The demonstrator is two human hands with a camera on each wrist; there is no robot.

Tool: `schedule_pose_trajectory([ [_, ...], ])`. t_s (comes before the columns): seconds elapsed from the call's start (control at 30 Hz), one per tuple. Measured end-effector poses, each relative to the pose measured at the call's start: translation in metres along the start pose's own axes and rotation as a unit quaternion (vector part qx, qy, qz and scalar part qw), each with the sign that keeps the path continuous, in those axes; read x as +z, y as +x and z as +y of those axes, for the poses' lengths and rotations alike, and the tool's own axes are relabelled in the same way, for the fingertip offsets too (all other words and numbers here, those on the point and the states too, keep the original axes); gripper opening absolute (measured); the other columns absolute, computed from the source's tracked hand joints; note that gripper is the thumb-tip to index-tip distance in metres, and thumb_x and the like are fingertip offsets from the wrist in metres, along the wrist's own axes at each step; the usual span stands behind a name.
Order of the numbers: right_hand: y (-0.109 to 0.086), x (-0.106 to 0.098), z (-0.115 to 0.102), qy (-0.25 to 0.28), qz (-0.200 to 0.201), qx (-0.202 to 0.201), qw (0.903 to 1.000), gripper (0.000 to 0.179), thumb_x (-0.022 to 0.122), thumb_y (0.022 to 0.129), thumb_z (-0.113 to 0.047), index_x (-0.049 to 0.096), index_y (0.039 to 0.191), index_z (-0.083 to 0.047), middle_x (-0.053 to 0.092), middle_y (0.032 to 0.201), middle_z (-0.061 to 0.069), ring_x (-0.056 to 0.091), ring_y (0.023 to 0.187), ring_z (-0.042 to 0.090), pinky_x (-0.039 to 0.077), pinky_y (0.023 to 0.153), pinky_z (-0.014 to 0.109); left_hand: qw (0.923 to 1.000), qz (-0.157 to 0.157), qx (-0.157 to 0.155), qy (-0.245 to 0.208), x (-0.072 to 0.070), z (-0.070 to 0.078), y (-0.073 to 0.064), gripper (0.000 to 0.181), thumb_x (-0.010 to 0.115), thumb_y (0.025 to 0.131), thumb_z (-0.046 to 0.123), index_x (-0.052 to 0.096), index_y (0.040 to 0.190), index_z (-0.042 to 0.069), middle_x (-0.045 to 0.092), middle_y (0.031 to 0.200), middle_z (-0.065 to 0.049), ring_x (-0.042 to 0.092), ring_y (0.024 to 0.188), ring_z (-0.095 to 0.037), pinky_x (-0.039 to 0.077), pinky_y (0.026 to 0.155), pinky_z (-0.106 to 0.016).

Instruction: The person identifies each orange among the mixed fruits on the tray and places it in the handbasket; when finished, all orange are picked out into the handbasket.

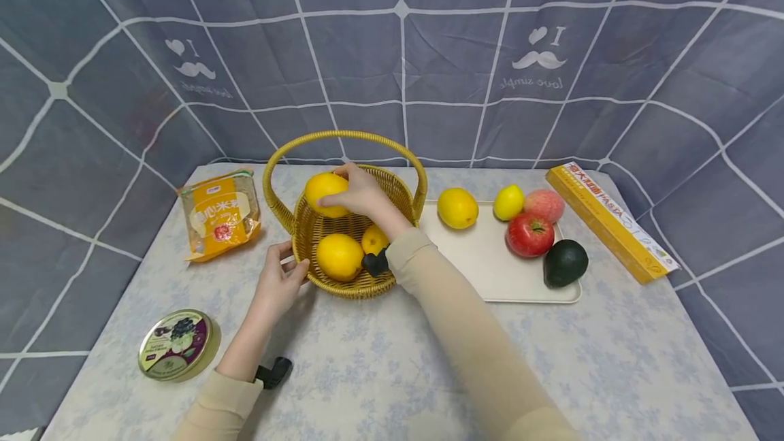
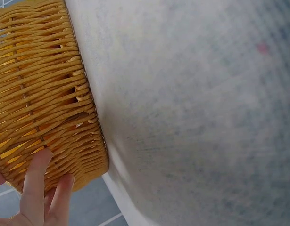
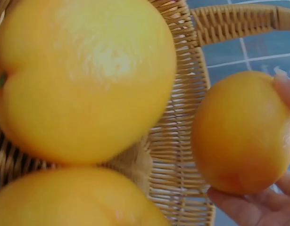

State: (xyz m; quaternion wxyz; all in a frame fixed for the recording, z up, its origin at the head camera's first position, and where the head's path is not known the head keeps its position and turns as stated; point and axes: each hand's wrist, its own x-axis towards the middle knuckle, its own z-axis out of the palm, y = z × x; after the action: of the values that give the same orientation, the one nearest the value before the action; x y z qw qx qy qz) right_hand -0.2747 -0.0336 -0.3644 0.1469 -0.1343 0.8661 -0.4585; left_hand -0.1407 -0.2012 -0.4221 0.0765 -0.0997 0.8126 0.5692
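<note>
My left hand (image 1: 278, 284) is at the near-left side of the wicker basket (image 1: 361, 290), fingers apart, tips against the outer wall; forearm slants up from the bottom edge. My right hand (image 1: 369, 197) reaches over the basket, thumb and fingers clamped on a big yellow fruit (image 1: 321, 189), held toward its back left side. Right forearm runs up-left across the basket's front right rim.

Surface, left to right: round tin (image 1: 175, 346) near my left wrist, orange packet (image 1: 220, 218) farther back, basket upright with another yellow fruit (image 1: 339, 257) inside, then white tray (image 1: 474, 264) carrying a mango-like fruit (image 1: 457, 208), lemon (image 1: 508, 203), apple (image 1: 529, 235), peach (image 1: 545, 205) and avocado (image 1: 565, 265). Pasta box (image 1: 612, 222) lies slanted at far right. All on a pale floral tablecloth (image 1: 367, 359); grey-blue curtain (image 1: 456, 73) with white grid lines on left, back and right, print mirrored.

Hard to see: can't tell if my left thumb hooks the rim. Third basket fruit (image 1: 372, 239) is partly behind my black wrist camera (image 1: 376, 263). Can't tell if the clamped fruit touches the wicker. Right wrist view crops my fingers at its right edge. Packet's small print unreadable.
</note>
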Motion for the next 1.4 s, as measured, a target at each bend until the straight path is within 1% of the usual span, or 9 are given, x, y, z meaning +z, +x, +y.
schedule_pose_trajectory([
  [0.13,0.004,0.010,-0.002,-0.016,0.016,0.051,0.9984,0.078,0.083,0.079,-0.031,0.043,0.143,-0.007,0.052,0.142,0.012,0.054,0.122,0.027,0.051,0.102,0.040,1.0000,-0.001,0.004,0.001,0.001,0.001,0.000,0.056,0.045,0.104,0.010,0.016,0.151,-0.002,0.026,0.151,-0.027,0.042,0.137,-0.039,0.053,0.102,-0.048],
  [0.27,0.004,0.020,-0.001,-0.040,0.014,0.090,0.9951,0.080,0.084,0.079,-0.031,0.043,0.143,-0.007,0.055,0.138,0.013,0.055,0.121,0.028,0.051,0.103,0.040,1.0000,-0.003,0.005,-0.002,0.000,0.001,0.000,0.055,0.044,0.104,0.009,0.016,0.151,-0.002,0.025,0.151,-0.026,0.042,0.137,-0.039,0.053,0.102,-0.047],
  [0.47,0.002,0.033,-0.001,-0.036,0.002,0.099,0.9944,0.080,0.083,0.080,-0.028,0.041,0.144,-0.005,0.056,0.136,0.014,0.056,0.120,0.029,0.051,0.102,0.041,0.9999,-0.004,0.011,-0.006,0.001,0.000,0.000,0.054,0.044,0.104,0.008,0.017,0.150,-0.002,0.026,0.151,-0.027,0.042,0.137,-0.040,0.052,0.103,-0.048],
  [0.6,-0.002,0.037,-0.004,-0.062,0.002,0.091,0.9940,0.079,0.080,0.084,-0.024,0.038,0.148,-0.004,0.056,0.137,0.015,0.057,0.119,0.029,0.053,0.099,0.040,0.9999,-0.002,0.015,0.001,0.002,0.000,0.000,0.054,0.044,0.104,0.009,0.017,0.150,-0.003,0.026,0.150,-0.027,0.042,0.137,-0.040,0.052,0.103,-0.048],
  [0.7,-0.004,0.038,-0.007,-0.106,-0.014,0.080,0.9911,0.076,0.076,0.087,-0.021,0.037,0.149,-0.003,0.055,0.138,0.014,0.058,0.118,0.028,0.054,0.097,0.039,0.9999,-0.002,0.013,0.005,0.001,0.000,-0.001,0.054,0.044,0.105,0.009,0.017,0.150,-0.002,0.026,0.151,-0.027,0.042,0.137,-0.040,0.052,0.103,-0.048],
  [0.8,-0.006,0.037,-0.010,-0.122,-0.031,0.078,0.9890,0.073,0.074,0.088,-0.019,0.037,0.149,-0.004,0.055,0.138,0.014,0.058,0.115,0.027,0.055,0.095,0.039,0.9999,-0.002,0.011,0.006,0.000,-0.001,-0.001,0.054,0.044,0.105,0.010,0.016,0.150,-0.002,0.025,0.151,-0.026,0.041,0.137,-0.040,0.052,0.103,-0.048],
  [1.03,-0.006,0.029,-0.012,-0.069,-0.039,0.081,0.9936,0.063,0.070,0.092,-0.023,0.043,0.146,-0.003,0.053,0.141,0.013,0.055,0.125,0.028,0.051,0.103,0.040,0.9999,-0.002,0.012,0.003,0.000,-0.002,-0.001,0.054,0.044,0.105,0.011,0.016,0.150,-0.002,0.025,0.151,-0.026,0.042,0.137,-0.039,0.052,0.103,-0.048],
  [1.27,-0.014,0.004,-0.017,-0.054,-0.034,0.041,0.9971,0.058,0.068,0.093,-0.031,0.049,0.143,-0.008,0.053,0.143,0.011,0.053,0.128,0.028,0.049,0.106,0.041,0.9999,0.001,0.013,0.003,0.000,-0.002,-0.001,0.054,0.044,0.104,0.009,0.018,0.150,-0.002,0.027,0.151,-0.026,0.043,0.136,-0.039,0.053,0.103,-0.048],
  [1.4,-0.031,-0.014,-0.012,-0.036,-0.031,-0.010,0.9988,0.052,0.067,0.094,-0.032,0.053,0.140,-0.010,0.058,0.138,0.009,0.055,0.126,0.025,0.050,0.106,0.038,0.9999,0.000,0.014,-0.001,0.000,-0.003,-0.002,0.054,0.044,0.104,0.009,0.018,0.150,-0.002,0.027,0.151,-0.026,0.043,0.136,-0.039,0.053,0.103,-0.047],
])
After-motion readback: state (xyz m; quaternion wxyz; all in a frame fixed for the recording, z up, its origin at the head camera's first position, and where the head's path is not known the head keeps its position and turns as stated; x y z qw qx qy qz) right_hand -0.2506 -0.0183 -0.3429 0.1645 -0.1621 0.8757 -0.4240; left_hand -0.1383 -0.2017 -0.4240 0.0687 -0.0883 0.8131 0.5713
